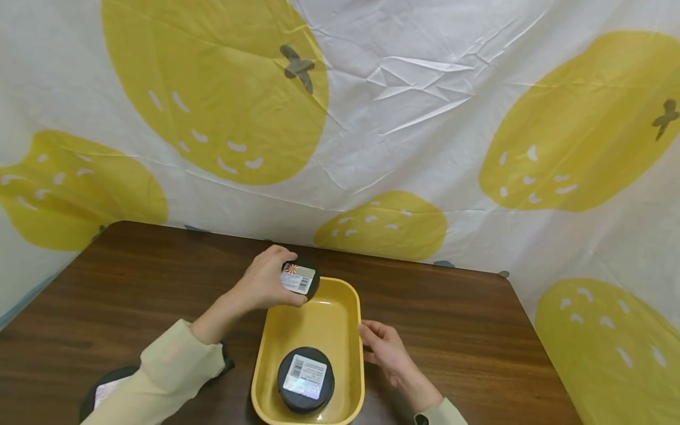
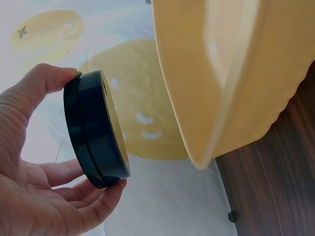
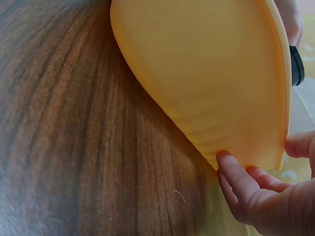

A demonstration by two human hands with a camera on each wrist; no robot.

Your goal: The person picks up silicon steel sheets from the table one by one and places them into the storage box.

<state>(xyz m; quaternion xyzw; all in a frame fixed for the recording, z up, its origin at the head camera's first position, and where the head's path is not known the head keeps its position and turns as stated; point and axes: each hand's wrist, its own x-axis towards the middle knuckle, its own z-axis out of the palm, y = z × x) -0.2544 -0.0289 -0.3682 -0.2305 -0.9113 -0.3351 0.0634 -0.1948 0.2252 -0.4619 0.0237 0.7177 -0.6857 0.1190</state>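
My left hand [image 1: 265, 280] grips a round black flat tin [image 1: 298, 280] by its edge, over the far left end of a yellow tray [image 1: 314, 326]. The tin's labelled face is turned up towards the head camera. In the left wrist view, thumb and fingers hold opposite sides of the tin [image 2: 96, 129], beside the tray wall [image 2: 189, 83]. Inside the tray's near end lies another black round tin [image 1: 306, 381], label upward. My right hand [image 1: 389, 357] holds the tray's right side; in the right wrist view its thumb is at the rim and its fingers [image 3: 238, 179] touch the outer wall.
Another black round tin [image 1: 103, 392] with a pale label lies at the lower left, partly hidden by the left sleeve [image 1: 172, 369]. A dark object [image 1: 228, 361] peeks out beside the cuff. The brown wooden table [image 1: 451, 330] ends at a fruit-print cloth [image 1: 404, 147] behind.
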